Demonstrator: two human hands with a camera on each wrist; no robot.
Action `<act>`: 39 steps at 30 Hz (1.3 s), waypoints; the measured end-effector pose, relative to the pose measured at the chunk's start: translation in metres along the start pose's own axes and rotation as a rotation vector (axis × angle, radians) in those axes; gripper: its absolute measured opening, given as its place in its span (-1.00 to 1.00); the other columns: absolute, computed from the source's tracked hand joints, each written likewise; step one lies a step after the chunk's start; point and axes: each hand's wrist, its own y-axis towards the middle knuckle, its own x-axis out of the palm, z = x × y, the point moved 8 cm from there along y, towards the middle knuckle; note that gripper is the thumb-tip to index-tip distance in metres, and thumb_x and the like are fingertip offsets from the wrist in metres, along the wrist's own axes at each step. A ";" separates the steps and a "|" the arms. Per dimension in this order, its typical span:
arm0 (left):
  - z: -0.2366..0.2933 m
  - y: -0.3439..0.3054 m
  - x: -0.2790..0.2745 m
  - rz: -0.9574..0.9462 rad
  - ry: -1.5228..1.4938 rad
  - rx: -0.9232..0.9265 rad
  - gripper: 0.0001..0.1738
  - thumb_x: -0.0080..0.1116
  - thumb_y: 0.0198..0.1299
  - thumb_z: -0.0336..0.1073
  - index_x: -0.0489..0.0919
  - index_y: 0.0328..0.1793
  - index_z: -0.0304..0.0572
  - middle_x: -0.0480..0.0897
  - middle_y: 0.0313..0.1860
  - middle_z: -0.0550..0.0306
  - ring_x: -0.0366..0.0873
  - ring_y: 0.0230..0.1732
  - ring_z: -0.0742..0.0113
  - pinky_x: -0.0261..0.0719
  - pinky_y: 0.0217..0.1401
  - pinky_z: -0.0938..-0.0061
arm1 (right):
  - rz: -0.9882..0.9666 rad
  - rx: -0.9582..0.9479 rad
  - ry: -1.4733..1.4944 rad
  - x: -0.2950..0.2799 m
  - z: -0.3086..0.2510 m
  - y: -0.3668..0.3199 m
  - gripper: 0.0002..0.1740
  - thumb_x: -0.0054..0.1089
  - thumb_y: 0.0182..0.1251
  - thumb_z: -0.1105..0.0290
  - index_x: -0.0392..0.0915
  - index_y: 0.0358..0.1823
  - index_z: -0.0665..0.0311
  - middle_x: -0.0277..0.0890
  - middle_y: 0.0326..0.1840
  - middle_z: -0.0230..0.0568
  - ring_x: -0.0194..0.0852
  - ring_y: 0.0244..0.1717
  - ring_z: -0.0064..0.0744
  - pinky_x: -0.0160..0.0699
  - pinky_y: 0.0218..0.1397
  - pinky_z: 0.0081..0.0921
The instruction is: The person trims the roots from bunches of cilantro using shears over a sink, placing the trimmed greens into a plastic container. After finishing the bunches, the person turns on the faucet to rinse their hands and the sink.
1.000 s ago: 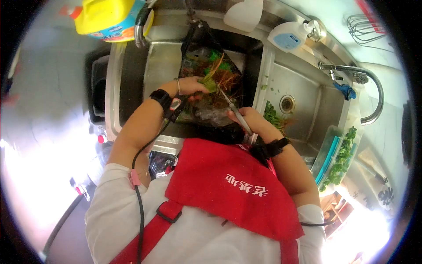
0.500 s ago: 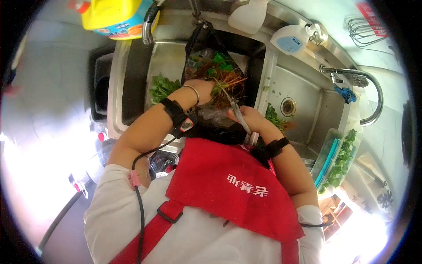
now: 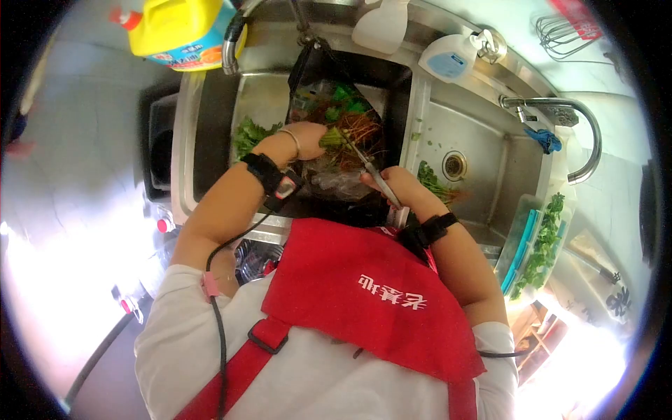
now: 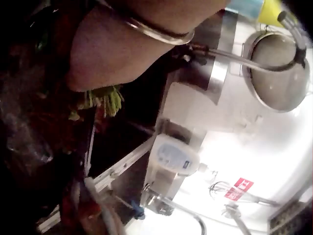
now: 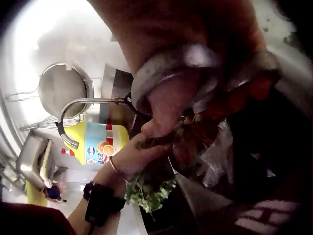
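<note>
In the head view my left hand (image 3: 308, 138) grips a bunch of leafy green herbs, possibly cilantro. Its leaves (image 3: 252, 136) hang out on the left, and the stem ends (image 3: 334, 138) point right. My right hand (image 3: 399, 185) holds scissors (image 3: 381, 180), blades reaching up to those stem ends. The right wrist view has the thumb through one scissor handle loop (image 5: 171, 58). Below both hands, a black plastic bag (image 3: 302, 78) hangs in the left basin with brownish roots (image 3: 362, 129) and clear plastic in it. Pale green stem ends (image 4: 110, 100) poke out under my left hand in the left wrist view.
More greens (image 3: 434, 180) lie in the right basin (image 3: 483, 140), left of the drain. A tub of leaves (image 3: 542, 248) stands at the right edge. Behind are a yellow jug (image 3: 178, 31), a white pump bottle (image 3: 448, 59) and a curved faucet (image 3: 588, 133).
My left hand has turned, and the leaves now show on its left. Long roots that stuck up from the bunch no longer show at its end. The right hand with the scissors stays nearly in place.
</note>
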 end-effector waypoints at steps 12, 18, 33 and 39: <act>-0.013 -0.091 -0.098 0.052 -1.634 0.143 -0.67 -0.07 0.34 -0.18 0.44 0.04 -0.31 0.39 -0.54 0.31 0.34 -0.57 0.53 0.39 -0.37 0.51 | 0.088 -0.056 0.331 -0.018 -0.007 -0.065 -0.16 0.04 0.04 -0.44 0.50 -0.46 0.39 0.38 -0.68 -0.30 0.42 -0.66 -0.45 0.40 -0.56 -0.49; 0.047 -0.103 -0.149 0.110 -1.741 0.419 -0.68 -0.07 0.31 -0.19 0.41 0.03 -0.28 0.38 -0.49 0.29 0.36 -0.55 0.50 0.43 -0.32 0.49 | 0.237 -0.086 0.547 -0.031 0.031 -0.111 -0.28 -0.02 0.16 -0.37 0.40 -0.56 0.27 0.27 -0.73 -0.39 0.27 -0.74 -0.49 0.24 -0.66 -0.51; 0.482 0.021 -0.170 -0.329 -1.051 0.507 -0.72 0.04 0.25 -0.17 0.50 -0.14 -0.27 0.45 -0.55 0.25 0.38 -0.56 0.48 0.38 -0.40 0.53 | 0.377 -0.022 0.658 -0.002 0.214 -0.182 -0.19 -0.18 0.22 -0.38 0.49 -0.62 0.34 0.42 -0.69 -0.24 0.41 -0.64 -0.34 0.39 -0.50 -0.34; 0.684 0.109 -0.117 -0.199 -0.341 0.708 -0.58 0.19 0.12 -0.10 0.49 -0.09 -0.34 0.58 -0.42 0.08 0.52 -0.41 0.37 0.49 -0.29 0.47 | 0.348 -0.084 0.746 0.015 0.260 -0.195 -0.19 -0.14 0.20 -0.37 0.58 -0.47 0.38 0.50 -0.59 -0.15 0.48 -0.55 -0.24 0.46 -0.37 -0.33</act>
